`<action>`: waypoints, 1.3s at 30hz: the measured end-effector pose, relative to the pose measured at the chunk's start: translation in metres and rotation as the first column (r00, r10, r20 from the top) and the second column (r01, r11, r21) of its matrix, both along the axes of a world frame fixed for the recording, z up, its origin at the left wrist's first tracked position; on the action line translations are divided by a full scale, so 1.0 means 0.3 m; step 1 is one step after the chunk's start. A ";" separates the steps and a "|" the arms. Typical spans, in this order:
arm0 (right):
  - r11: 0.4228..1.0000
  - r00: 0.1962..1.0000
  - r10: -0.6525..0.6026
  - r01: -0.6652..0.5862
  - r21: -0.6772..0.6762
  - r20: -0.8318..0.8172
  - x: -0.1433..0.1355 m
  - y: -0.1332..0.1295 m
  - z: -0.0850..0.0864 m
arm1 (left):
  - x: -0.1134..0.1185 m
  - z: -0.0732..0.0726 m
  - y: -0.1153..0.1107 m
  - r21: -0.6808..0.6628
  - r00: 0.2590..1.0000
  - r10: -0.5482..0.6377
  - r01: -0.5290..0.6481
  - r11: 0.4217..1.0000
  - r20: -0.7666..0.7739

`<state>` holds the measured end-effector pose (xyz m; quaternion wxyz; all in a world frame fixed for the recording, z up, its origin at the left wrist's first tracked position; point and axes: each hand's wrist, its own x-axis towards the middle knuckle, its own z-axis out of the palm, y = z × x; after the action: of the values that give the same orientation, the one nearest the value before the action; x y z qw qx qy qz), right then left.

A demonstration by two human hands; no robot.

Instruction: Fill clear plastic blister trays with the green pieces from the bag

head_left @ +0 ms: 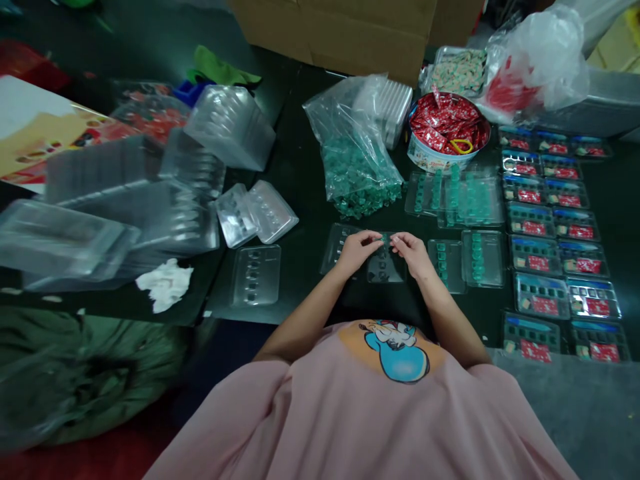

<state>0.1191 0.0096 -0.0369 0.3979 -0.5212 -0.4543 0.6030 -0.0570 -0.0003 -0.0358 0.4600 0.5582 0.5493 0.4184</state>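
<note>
Both my hands are over a small clear plastic tray (387,269) with a row of square wells. My left hand (359,252) has thumb and forefinger brought together at the tray's far end. My right hand (411,253) is pinched just across from it. A small green piece (385,239) shows between the fingertips; which hand grips it is hard to see. Another clear tray (336,243) lies partly under my left hand. Right of my hands, trays (449,267) hold rows of green pieces. Past them a clear bag (357,157) spills loose green pieces (367,201).
Stacked clear trays (115,193) fill the left, with a crumpled tissue (165,283) in front. A round tin (445,159) holds red packets. Rows of filled trays (535,250) line the right. A cardboard box (340,33) stands at the back.
</note>
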 end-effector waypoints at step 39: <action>0.830 0.624 -0.062 -0.401 0.387 0.779 -0.075 0.252 -0.021 | 0.033 -0.077 0.041 0.067 0.786 -0.158 0.245 0.967 -0.598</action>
<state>0.0965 0.0851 -0.0430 0.2330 -0.5481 -0.7747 0.2125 -0.0470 0.0121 -0.0590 0.2690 0.7464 0.5709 0.2112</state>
